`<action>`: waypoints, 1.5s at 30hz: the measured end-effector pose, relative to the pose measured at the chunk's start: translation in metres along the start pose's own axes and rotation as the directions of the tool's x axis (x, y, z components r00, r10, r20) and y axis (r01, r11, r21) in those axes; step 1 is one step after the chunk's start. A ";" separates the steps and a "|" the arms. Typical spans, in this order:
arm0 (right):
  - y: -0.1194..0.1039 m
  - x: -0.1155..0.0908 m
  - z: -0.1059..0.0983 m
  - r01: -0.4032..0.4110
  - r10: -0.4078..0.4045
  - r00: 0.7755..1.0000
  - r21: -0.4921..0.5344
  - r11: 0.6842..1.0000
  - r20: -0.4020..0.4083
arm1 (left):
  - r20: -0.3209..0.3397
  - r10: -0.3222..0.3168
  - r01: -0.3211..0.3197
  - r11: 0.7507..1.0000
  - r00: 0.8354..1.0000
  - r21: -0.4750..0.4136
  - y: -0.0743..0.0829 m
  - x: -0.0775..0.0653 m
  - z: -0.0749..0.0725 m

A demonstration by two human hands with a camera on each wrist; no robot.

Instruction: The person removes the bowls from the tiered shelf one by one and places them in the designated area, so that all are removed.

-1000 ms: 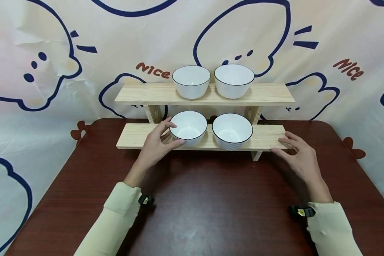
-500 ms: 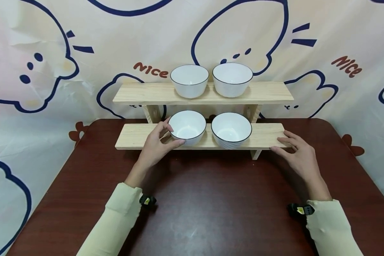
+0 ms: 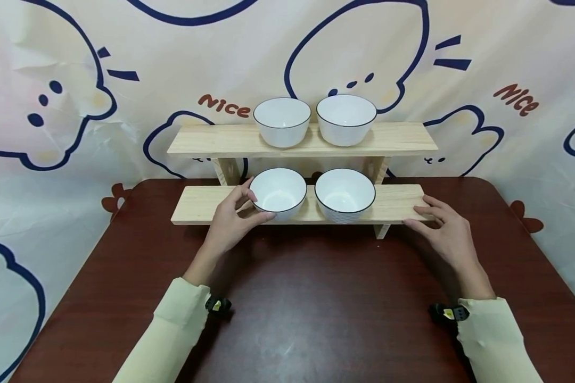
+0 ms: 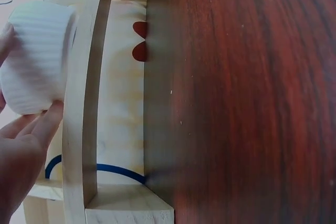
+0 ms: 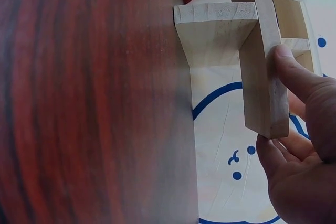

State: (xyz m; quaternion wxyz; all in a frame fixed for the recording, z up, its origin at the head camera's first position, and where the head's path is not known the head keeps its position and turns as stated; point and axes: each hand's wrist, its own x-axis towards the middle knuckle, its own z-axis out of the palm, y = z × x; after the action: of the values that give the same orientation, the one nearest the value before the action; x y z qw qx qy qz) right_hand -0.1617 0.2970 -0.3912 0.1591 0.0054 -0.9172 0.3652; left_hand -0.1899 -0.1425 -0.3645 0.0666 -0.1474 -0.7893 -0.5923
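On the lower board of a two-tier wooden shelf (image 3: 395, 202), my left hand (image 3: 230, 221) grips the left white bowl (image 3: 280, 189) by its side, thumb at the front and fingers behind. The left wrist view shows this bowl's ribbed outer wall (image 4: 37, 56) close over the board, with fingertips against it. At the board's right end, my right hand (image 3: 445, 231) holds the corner. In the right wrist view its thumb (image 5: 294, 66) presses the front edge and other fingers touch the end. A second white bowl (image 3: 345, 194) with a dark rim stands just right of the gripped one.
Two more white bowls, one left (image 3: 282, 122) and one right (image 3: 347, 119), stand side by side on the upper board (image 3: 206, 141). The shelf stands at the back of a dark red-brown table (image 3: 316, 303). A cartoon-printed cloth (image 3: 172, 53) hangs behind it.
The gripped bowl has sunk slightly, its rim now nearly level with its neighbour's, and shifted a touch left with my left hand. My right hand keeps its hold on the board's end.
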 end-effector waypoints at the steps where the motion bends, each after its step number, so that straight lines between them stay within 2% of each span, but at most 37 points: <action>1: 0.000 0.000 0.000 -0.001 0.001 1.000 -0.002 1.000 0.002 | 0.001 0.001 -0.001 1.000 1.000 -0.001 0.000 -0.001 -0.001; 9: 0.000 0.000 0.000 0.001 -0.001 1.000 -0.013 1.000 -0.005 | 0.040 0.003 0.000 0.998 0.999 -0.068 0.003 -0.013 -0.002; 12: 0.000 0.000 0.001 0.005 -0.005 1.000 -0.013 1.000 -0.009 | 0.057 0.014 -0.011 0.998 0.998 -0.054 0.005 -0.019 -0.003; 17: 0.001 -0.001 0.002 0.005 -0.005 1.000 -0.006 1.000 -0.007 | 0.111 0.032 -0.026 0.998 0.993 -0.057 0.009 -0.030 -0.003; 22: 0.000 -0.001 0.002 0.009 -0.010 1.000 -0.012 1.000 -0.013 | 0.173 0.059 -0.043 0.994 0.983 -0.099 0.015 -0.041 0.002; 30: 0.000 -0.001 0.001 0.014 -0.014 1.000 -0.002 1.000 -0.023 | 0.291 0.126 -0.064 0.975 0.949 -0.214 0.022 -0.047 0.020; 37: 0.000 0.000 0.002 0.007 -0.007 1.000 0.026 1.000 -0.010 | 0.309 0.151 -0.105 0.981 0.939 -0.160 0.020 -0.046 0.041; 45: 0.001 0.000 0.001 0.025 -0.024 0.999 0.027 0.999 -0.021 | 0.347 0.161 -0.107 0.980 0.924 -0.171 0.019 -0.042 0.061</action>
State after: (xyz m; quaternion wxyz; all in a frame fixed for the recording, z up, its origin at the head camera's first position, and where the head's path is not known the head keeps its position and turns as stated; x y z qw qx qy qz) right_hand -0.1623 0.2970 -0.3919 0.1728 0.0151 -0.9105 0.3755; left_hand -0.1397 -0.0862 -0.3765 -0.0492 -0.3114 -0.7299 -0.6064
